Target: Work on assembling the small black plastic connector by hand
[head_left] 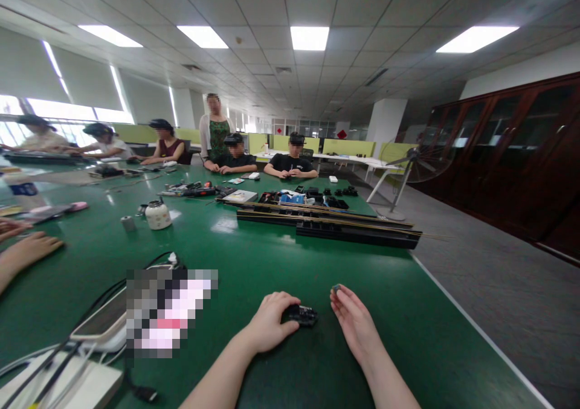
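On the green table (235,261), my left hand (273,322) grips a small black device (304,315) between thumb and fingers; dark parts with fine detail show on its upper side. To the right of it and apart from it, my right hand (356,319) is raised with its fingertips pinched on a tiny dark grey piece (336,289). The piece is too small to identify.
Black rails (357,235) with thin brass rods lie across the table ahead. Left are a phone (174,312), cables, a white box (63,382), a round jar (158,214) and another person's hand (34,249). Several people sit beyond; a fan (410,161) stands right.
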`<state>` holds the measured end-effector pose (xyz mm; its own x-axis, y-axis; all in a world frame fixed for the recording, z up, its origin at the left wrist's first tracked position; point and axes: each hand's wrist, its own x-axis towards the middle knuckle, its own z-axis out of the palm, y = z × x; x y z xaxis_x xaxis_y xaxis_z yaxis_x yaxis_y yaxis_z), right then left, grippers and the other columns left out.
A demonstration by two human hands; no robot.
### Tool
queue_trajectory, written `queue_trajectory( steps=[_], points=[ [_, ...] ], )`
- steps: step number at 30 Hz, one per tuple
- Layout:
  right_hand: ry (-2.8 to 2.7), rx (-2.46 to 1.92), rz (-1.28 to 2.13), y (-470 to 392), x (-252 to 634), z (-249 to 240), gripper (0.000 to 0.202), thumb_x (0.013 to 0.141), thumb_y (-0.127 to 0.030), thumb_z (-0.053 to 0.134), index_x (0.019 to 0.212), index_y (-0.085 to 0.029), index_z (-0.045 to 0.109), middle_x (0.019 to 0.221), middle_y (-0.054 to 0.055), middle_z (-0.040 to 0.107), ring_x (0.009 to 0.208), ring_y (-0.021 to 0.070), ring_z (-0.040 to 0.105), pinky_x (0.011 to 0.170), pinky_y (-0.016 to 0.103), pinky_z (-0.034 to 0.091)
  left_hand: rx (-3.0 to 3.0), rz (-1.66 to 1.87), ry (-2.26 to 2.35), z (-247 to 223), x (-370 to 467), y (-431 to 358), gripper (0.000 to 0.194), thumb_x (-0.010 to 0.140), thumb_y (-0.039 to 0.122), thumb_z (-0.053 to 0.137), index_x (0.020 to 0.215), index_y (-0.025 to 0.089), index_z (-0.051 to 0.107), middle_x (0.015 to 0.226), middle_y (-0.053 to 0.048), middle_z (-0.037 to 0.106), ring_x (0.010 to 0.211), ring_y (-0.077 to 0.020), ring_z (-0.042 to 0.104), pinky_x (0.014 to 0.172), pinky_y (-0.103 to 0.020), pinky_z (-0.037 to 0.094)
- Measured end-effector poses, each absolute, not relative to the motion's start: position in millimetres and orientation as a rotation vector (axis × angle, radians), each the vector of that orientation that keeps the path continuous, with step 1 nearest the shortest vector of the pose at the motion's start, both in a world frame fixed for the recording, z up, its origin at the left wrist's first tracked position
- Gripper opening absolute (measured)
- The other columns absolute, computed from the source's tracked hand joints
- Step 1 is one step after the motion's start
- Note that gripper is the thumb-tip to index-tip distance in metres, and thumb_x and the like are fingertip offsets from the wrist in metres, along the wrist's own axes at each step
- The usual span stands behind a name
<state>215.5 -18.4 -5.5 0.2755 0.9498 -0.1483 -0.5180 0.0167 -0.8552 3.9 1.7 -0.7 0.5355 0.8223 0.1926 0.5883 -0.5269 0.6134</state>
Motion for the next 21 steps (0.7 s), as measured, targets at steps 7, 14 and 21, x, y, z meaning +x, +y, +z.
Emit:
queue_trajectory(
  steps=[7,14,21],
  points=[
    [-0.613,-1.009,1.210,-18.0,214.6,-7.7,0.034,0.056,-0.036,0.079,0.085,-0.023,0.067,0.085,0.001,0.070,0.082,0.0178,0.065,0.075,0.030,0.051,2.304,0.651,1.148,-2.1,4.3,2.4,0.038,0.074,0.024,0.062,0.112,0.024,0.058,0.108,-0.003,0.061,0.103,-0.0238,0.051,0.094,-0.036,0.036],
    [-0.608,-1.000,1.222,-18.1,212.5,-6.4,0.038,0.052,-0.037,0.082,0.084,-0.022,0.068,0.084,0.000,0.070,0.081,0.0161,0.063,0.076,0.028,0.049,2.292,0.653,1.146,-1.4,3.5,2.1,0.038,0.074,0.024,0.062,0.112,0.024,0.058,0.109,-0.003,0.060,0.104,-0.0240,0.050,0.094,-0.036,0.036],
    [-0.718,-1.092,1.180,-19.6,208.0,-5.2,0.045,0.049,-0.042,0.082,0.086,-0.020,0.068,0.087,0.003,0.072,0.090,0.0199,0.063,0.090,0.034,0.044,2.288,0.655,1.144,-3.6,2.9,3.3,0.039,0.074,0.025,0.063,0.113,0.024,0.057,0.108,-0.003,0.060,0.103,-0.0234,0.051,0.094,-0.035,0.035]
  ],
)
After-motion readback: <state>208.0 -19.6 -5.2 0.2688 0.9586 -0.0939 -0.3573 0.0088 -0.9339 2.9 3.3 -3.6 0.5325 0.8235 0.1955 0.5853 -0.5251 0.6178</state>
